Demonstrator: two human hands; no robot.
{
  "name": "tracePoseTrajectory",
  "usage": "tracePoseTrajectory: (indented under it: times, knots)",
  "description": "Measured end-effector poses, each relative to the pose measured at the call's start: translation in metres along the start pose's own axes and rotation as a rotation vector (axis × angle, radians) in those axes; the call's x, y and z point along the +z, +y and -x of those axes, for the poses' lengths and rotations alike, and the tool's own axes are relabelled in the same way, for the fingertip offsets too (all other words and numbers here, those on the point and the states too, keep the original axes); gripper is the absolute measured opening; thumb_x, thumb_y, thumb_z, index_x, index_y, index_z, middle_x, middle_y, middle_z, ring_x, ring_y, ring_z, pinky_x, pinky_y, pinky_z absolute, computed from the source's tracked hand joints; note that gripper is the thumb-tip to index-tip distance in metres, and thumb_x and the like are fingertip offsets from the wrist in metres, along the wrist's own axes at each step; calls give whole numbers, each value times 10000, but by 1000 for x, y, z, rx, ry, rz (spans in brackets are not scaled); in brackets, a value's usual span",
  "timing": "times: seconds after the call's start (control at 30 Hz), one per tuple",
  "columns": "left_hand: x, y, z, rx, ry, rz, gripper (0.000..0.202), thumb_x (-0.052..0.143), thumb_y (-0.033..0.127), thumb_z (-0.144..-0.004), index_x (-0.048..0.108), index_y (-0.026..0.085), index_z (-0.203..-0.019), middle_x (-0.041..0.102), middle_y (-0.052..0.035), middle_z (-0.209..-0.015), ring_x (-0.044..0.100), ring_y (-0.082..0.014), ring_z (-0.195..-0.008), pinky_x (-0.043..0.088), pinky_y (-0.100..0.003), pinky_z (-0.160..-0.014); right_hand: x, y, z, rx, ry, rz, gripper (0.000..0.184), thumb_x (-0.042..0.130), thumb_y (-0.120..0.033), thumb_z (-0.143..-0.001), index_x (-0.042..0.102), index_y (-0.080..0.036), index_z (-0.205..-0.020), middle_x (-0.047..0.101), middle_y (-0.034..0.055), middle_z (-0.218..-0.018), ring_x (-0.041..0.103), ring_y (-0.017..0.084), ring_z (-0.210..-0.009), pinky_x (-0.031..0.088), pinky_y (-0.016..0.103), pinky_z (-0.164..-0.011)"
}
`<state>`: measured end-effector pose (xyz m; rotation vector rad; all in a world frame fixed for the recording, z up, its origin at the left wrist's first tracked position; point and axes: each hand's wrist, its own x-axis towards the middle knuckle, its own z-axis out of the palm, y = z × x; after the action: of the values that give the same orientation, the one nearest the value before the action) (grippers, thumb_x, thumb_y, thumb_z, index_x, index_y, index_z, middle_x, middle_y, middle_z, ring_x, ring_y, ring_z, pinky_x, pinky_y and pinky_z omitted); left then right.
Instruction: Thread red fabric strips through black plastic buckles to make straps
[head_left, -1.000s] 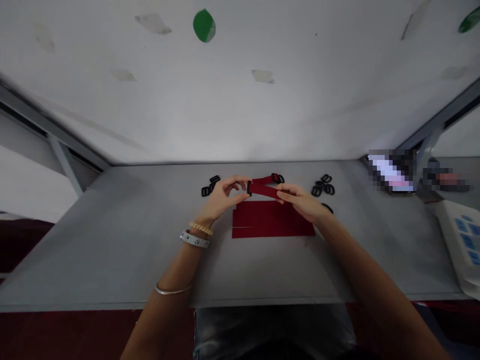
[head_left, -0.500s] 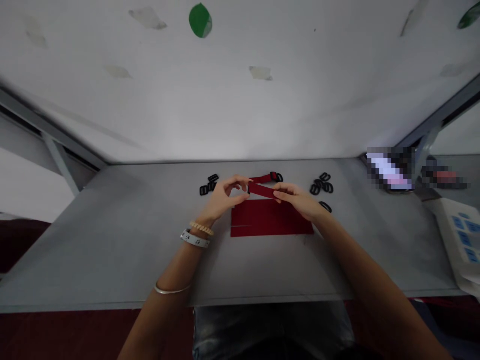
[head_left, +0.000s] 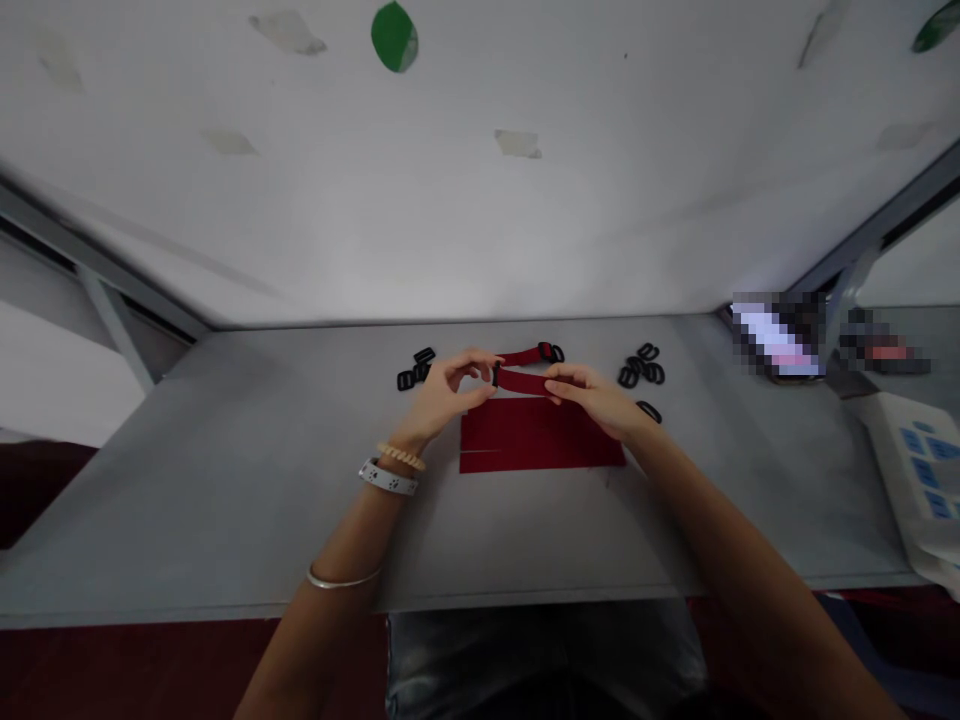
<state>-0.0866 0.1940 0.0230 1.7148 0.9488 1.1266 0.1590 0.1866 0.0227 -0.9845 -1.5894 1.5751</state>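
Note:
My left hand (head_left: 454,388) pinches a small black buckle (head_left: 496,375) between thumb and fingertips. From that buckle a red strap (head_left: 523,382) runs to the right, and my right hand (head_left: 586,395) grips its other end. Both are held just above a stack of flat red strips (head_left: 540,435) lying on the table. Behind my hands lies another red strap (head_left: 521,357), with a black slider (head_left: 545,352) and a black ring at its right end. How the strap passes through the held buckle is too small to tell.
Several black sliders (head_left: 406,380) lie left of my left hand. Several black rings (head_left: 641,368) sit to the right, with a single ring (head_left: 649,411) nearer my right wrist. A blurred phone-like object (head_left: 776,340) and a white device (head_left: 919,460) stand at the table's right side.
The strap between my hands now sags in a slight curve, where it was straight and slanted before. The buckle in my left hand shows more plainly. My hands stay nearly in place.

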Motion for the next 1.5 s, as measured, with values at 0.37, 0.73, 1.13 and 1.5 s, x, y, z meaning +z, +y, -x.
tracePoseTrajectory:
  times: [0.37,0.73,1.13,1.5]
  knots:
    - [-4,14,-1,63,-74,-238,296,700,239,-760,681,213,-1055,682,-46,-1035,591,-186,-913,445,-358,-873,1,1,0,-1,3,-26,216,627,-419,-858,576,-218,-797,531,-34,-701,484,135,-663,370,296,-686]
    - [32,10,5,185,-56,-604,400,748,167,-729,644,221,-1112,680,-52,-1126,608,-246,-1088,433,-451,-985,23,13,-1,-102,20,-102,304,660,-321,-850,453,-300,-1072,600,-26,-909,576,154,-818,462,318,-776]
    - [28,1,1,205,-73,-374,377,837,323,-706,665,215,-1024,712,-43,-1011,651,-206,-973,502,-407,-917,14,9,-2,-224,-31,77,185,610,-254,-854,580,-282,-1035,594,22,-1130,563,195,-1107,414,419,-1025]
    - [29,-4,2,311,0,-634,339,828,420,-697,703,215,-936,747,-42,-998,657,-234,-980,448,-430,-914,18,7,-2,-273,112,234,206,519,-439,-925,565,-252,-854,571,47,-1107,531,216,-1106,451,399,-938]
